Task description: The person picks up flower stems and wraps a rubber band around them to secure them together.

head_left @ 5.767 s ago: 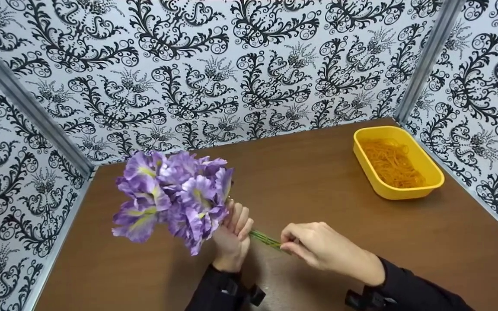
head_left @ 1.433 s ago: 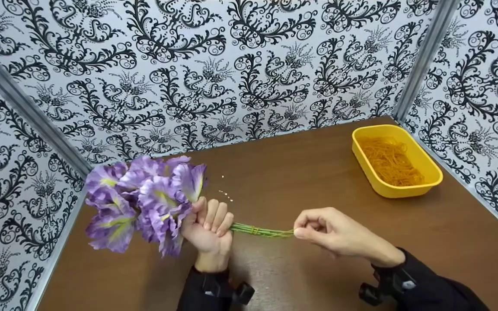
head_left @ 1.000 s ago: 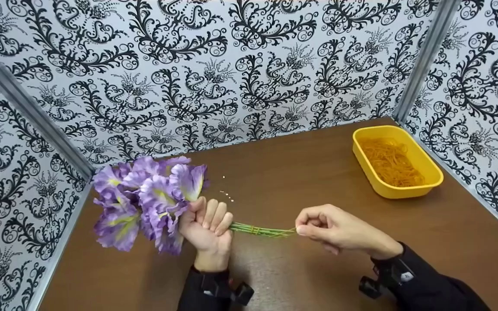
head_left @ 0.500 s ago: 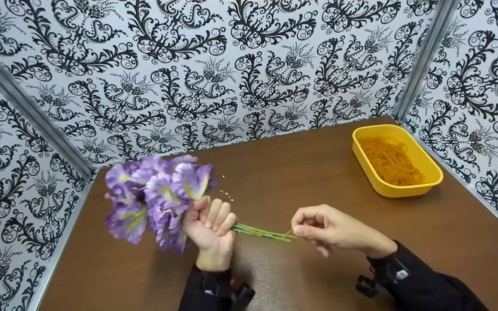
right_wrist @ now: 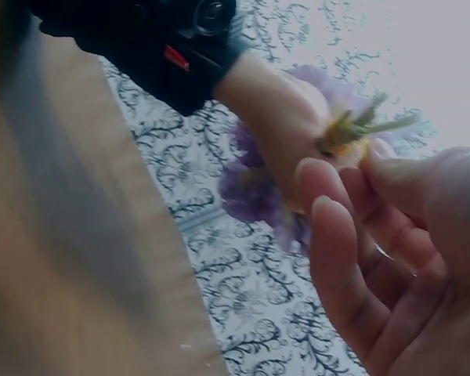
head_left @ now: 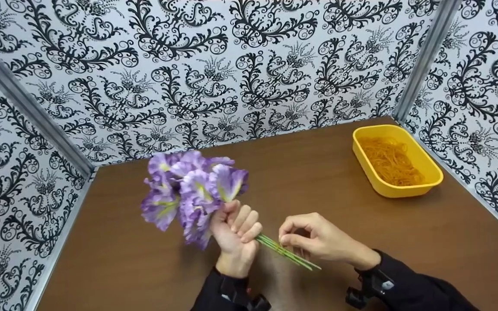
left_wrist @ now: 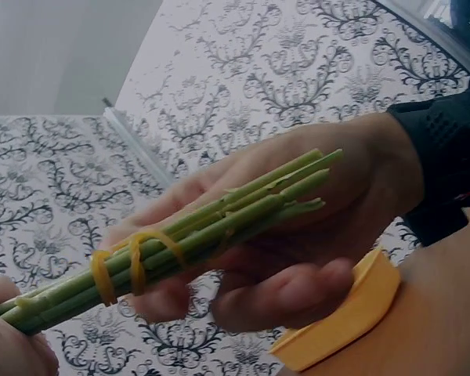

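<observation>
In the head view my left hand [head_left: 236, 237] grips a bunch of purple irises [head_left: 199, 190] just below the blooms. The green stems [head_left: 298, 259] stick out of the fist toward the lower right. Yellow rubber bands [left_wrist: 103, 278] wrap round the stems [left_wrist: 211, 223] in the left wrist view, one turn looser than the other. My right hand [head_left: 324, 242] is beside the stems, thumb and forefinger pinching the band there. From the right wrist, the yellow band [right_wrist: 346, 149] shows at the thumb tip, by the blurred stem ends.
A yellow plastic tub [head_left: 383, 190] full of loose rubber bands [head_left: 391, 162] stands at the back right of the brown table [head_left: 275, 181]. Patterned panels [head_left: 249, 73] close in the back and sides.
The irises and left hand have moved right, the stems now slanting down. My right hand, earlier stretching the band out past the stem ends, has come back in alongside the stems.
</observation>
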